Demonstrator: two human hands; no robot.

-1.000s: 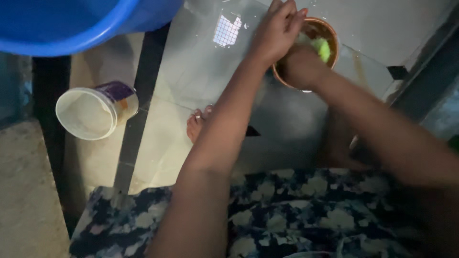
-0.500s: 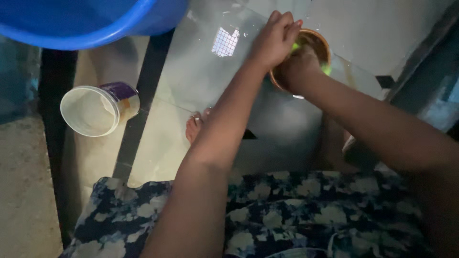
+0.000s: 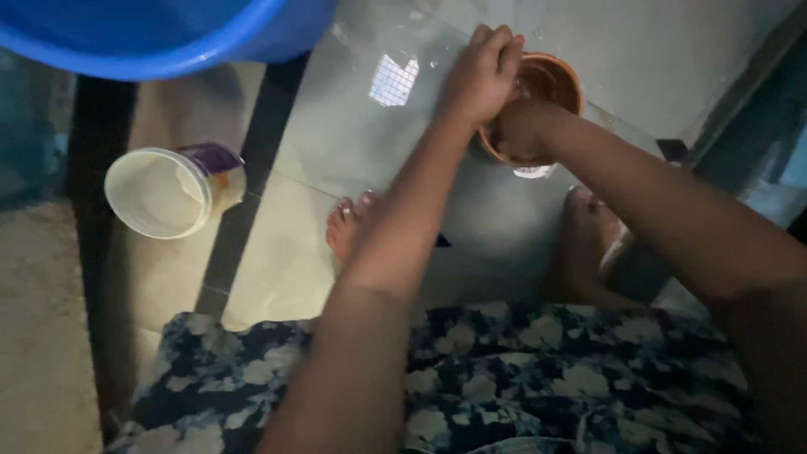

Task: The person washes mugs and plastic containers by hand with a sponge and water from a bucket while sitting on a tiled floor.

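Head view: left hand (image 3: 481, 77) still grips the brown bowl (image 3: 551, 82) rim while the right hand (image 3: 519, 130), grip unclear, has sunk inside, green sponge now hidden.

I saw a dim room with a wet, pale tiled floor (image 3: 353, 143), where a bright window reflection (image 3: 393, 81) gleamed. A dark strip (image 3: 244, 202) crossed the tiles, and rough concrete (image 3: 42, 336) lay alongside it.

At the upper left of our frame a blue tub (image 3: 168, 34), below it a white cup (image 3: 172, 192) on its side (purple-banded), our wet tiled floor (image 3: 336, 151), our flowered garment (image 3: 521, 378) along the bottom
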